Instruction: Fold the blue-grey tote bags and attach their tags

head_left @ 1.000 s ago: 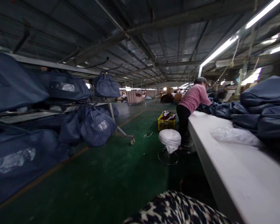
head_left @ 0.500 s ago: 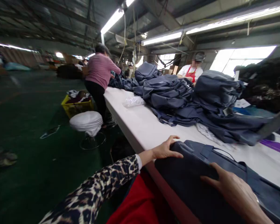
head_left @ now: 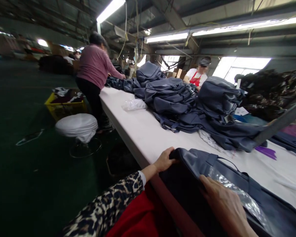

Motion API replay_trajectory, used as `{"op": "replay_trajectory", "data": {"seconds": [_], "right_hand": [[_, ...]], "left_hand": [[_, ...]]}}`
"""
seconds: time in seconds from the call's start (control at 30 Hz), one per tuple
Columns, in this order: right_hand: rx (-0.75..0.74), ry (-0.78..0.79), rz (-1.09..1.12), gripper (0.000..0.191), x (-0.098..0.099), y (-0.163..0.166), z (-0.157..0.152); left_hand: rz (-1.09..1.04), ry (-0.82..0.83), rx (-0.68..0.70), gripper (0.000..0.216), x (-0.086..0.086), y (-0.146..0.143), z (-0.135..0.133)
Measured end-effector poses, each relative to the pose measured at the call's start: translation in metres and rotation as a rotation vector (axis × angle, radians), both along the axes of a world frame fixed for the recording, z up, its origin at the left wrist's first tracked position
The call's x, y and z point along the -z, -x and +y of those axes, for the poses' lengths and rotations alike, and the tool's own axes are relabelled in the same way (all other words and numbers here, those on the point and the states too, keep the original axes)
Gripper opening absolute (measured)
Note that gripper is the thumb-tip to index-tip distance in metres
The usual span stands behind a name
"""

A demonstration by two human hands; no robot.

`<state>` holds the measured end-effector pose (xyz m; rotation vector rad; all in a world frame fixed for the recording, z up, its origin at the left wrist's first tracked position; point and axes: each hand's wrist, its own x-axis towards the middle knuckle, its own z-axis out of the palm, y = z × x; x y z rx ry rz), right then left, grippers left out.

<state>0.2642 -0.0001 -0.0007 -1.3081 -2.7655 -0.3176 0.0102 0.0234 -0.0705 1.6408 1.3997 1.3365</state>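
Note:
A dark navy bag [head_left: 197,161] with a thin carry handle [head_left: 230,163] lies along the near edge of the white table. My left hand [head_left: 165,160] grips its far corner, the fingertips partly hidden behind the fabric. Fingers bent over the bag's near upper edge, my right hand [head_left: 223,199] holds it closer to me. Shiny clear plastic [head_left: 239,189] shows on the bag beyond my right hand. The side of the bag facing me is very dark, so its detail is lost.
Navy bags [head_left: 172,95] are heaped along the white table [head_left: 135,126], with a clear plastic bundle [head_left: 134,104] beside them. A grey post [head_left: 278,118] slants at right. A covered stool [head_left: 76,126] and yellow crate [head_left: 64,107] stand left. Two people [head_left: 92,65] work farther along.
Both hands have closed on the bag's edge, where they were spread over it before. Clear plastic now shows on the bag. The scene has shifted left in view.

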Motion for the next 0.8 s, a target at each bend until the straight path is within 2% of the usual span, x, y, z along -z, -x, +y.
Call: {"op": "replay_trajectory", "data": {"seconds": [0.07,0.13,0.2,0.27,0.33,0.37,0.43,0.5,0.57,0.7,0.8], "right_hand": [[-0.091,-0.047,0.016,0.012,0.006,-0.001,0.003],[-0.165,-0.113,0.035,0.011,0.011,-0.005,0.004],[-0.226,-0.168,0.037,0.016,0.012,-0.008,0.003],[-0.272,-0.199,0.034,0.024,0.012,-0.008,0.001],[-0.286,-0.217,0.029,0.027,0.011,-0.007,-0.001],[-0.285,-0.221,0.026,0.028,0.011,-0.007,-0.002],[-0.276,-0.225,0.024,0.029,0.011,-0.006,-0.003],[-0.268,-0.229,0.026,0.030,0.015,-0.005,-0.005],[-0.243,-0.244,0.025,0.032,0.024,-0.002,-0.007],[-0.210,-0.240,-0.014,0.031,0.047,0.009,-0.009],[-0.226,-0.209,-0.029,0.027,0.052,0.010,-0.005]], "left_hand": [[0.028,0.001,0.013,0.037,-0.003,0.006,-0.001],[0.063,-0.044,0.034,0.047,-0.017,0.012,-0.003],[0.124,-0.079,0.090,0.053,-0.039,0.015,0.000],[0.192,-0.063,0.147,0.042,-0.064,0.013,0.012],[0.330,0.044,0.186,0.032,-0.086,0.008,0.032],[0.428,0.116,0.215,0.034,-0.094,0.006,0.042],[0.626,0.241,0.286,0.036,-0.104,0.001,0.059],[0.751,0.280,0.312,0.028,-0.101,-0.002,0.064],[0.773,0.227,0.233,0.020,-0.089,-0.003,0.057],[0.786,0.156,-0.006,0.018,-0.050,-0.005,0.020],[0.775,0.074,-0.094,0.028,-0.037,-0.011,-0.006]]}}
